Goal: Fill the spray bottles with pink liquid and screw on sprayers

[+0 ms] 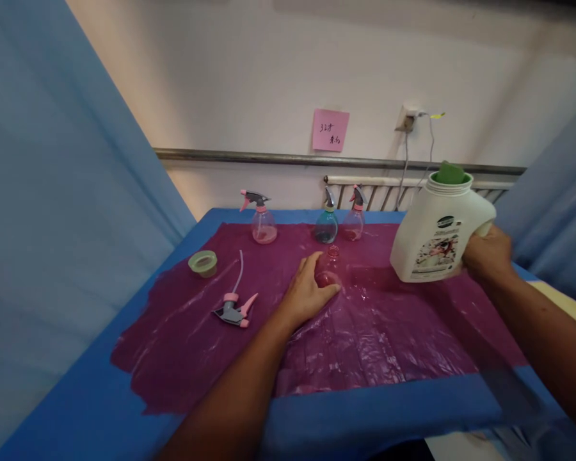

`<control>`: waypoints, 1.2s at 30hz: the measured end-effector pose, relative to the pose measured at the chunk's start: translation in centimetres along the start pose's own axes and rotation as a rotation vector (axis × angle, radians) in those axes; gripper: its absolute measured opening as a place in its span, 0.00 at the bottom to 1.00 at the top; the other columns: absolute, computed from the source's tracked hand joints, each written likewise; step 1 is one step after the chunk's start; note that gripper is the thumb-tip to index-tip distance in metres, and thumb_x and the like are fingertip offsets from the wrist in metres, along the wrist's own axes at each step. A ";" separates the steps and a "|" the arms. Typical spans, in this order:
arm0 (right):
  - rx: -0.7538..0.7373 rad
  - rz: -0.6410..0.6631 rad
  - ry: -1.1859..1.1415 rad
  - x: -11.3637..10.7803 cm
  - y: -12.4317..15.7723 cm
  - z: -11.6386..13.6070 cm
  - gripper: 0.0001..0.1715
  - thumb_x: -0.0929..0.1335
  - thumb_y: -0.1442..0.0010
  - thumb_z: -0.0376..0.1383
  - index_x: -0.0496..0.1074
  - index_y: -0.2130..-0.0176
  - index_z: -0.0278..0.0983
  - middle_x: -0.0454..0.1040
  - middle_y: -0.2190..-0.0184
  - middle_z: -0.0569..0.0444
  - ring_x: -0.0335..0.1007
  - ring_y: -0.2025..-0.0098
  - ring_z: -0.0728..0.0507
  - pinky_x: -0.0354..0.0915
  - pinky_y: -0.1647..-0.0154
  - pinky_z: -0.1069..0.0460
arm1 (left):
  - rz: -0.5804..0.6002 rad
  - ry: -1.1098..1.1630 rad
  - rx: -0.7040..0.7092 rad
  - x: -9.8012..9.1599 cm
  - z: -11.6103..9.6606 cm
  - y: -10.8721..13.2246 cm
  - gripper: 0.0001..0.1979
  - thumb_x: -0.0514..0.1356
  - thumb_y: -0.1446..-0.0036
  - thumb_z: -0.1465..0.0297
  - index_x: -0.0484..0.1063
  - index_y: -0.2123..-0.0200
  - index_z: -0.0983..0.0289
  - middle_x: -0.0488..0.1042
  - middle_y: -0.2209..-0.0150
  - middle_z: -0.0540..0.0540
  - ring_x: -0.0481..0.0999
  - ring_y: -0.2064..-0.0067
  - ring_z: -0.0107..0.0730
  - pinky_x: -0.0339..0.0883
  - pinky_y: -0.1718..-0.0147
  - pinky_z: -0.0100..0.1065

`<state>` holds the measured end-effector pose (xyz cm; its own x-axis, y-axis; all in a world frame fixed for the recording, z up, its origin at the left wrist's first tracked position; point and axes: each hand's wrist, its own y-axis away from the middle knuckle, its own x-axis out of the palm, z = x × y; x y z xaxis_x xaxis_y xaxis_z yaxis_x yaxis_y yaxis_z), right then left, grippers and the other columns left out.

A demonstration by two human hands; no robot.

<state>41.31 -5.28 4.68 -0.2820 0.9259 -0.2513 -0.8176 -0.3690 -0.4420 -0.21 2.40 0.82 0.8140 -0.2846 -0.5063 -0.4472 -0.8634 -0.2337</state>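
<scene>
My left hand (pixel 310 288) is wrapped around the side of a clear, round spray bottle without its top (pixel 333 269), which stands on the purple plastic sheet. A little liquid shows in its bottom. At the right, my right hand (pixel 489 251) grips the handle of a large white detergent jug (pixel 432 237). The jug is uncapped, with a green spout in its neck, and is held up nearly upright, apart from the bottle. Left of my left hand lies a grey and pink spray trigger (pixel 233 310) with its tube. Beyond it sits a pale green cap (pixel 203 263).
Behind stand a pink-topped spray bottle (pixel 264 225), a blue one (pixel 326 224) and another pink-topped one (pixel 354 221). The purple sheet (pixel 182 346) covers a blue-clothed table. A metal rail (pixel 269 157) runs along the wall; blue curtains (pixel 67 192) hang at both sides.
</scene>
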 end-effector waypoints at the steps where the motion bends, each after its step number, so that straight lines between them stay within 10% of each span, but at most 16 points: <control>1: -0.019 0.014 0.015 -0.4 -0.4 0.6 0.29 0.77 0.54 0.49 0.85 0.56 0.34 0.83 0.63 0.50 0.74 0.65 0.42 0.69 0.68 0.50 | -0.005 -0.002 0.001 0.0 0.0 0.0 0.43 0.74 0.42 0.65 0.65 0.26 0.58 0.71 0.29 0.63 0.71 0.26 0.54 0.64 0.25 0.52; 18: -0.334 0.394 0.835 -1.4 -0.1 6.6 0.26 0.67 0.40 0.54 0.82 0.52 0.42 0.85 0.57 0.45 0.77 0.57 0.34 0.61 0.62 0.45 | -0.067 0.021 0.033 0.9 1.1 -0.4 0.45 0.75 0.42 0.66 0.64 0.25 0.58 0.70 0.27 0.62 0.71 0.26 0.53 0.63 0.24 0.52; 36: -0.571 0.370 1.127 -1.2 -1.7 8.8 0.21 0.69 0.33 0.56 0.82 0.53 0.46 0.86 0.59 0.47 0.79 0.61 0.35 0.54 0.67 0.47 | -0.038 -0.005 0.129 1.5 2.6 -0.5 0.46 0.74 0.39 0.61 0.63 0.21 0.55 0.69 0.27 0.62 0.70 0.25 0.54 0.60 0.23 0.54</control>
<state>38.68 -5.08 13.31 0.3556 0.2913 -0.8881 -0.3788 -0.8238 -0.4218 0.24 3.51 -2.00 0.8298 -0.2502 -0.4988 -0.4600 -0.8127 -0.3577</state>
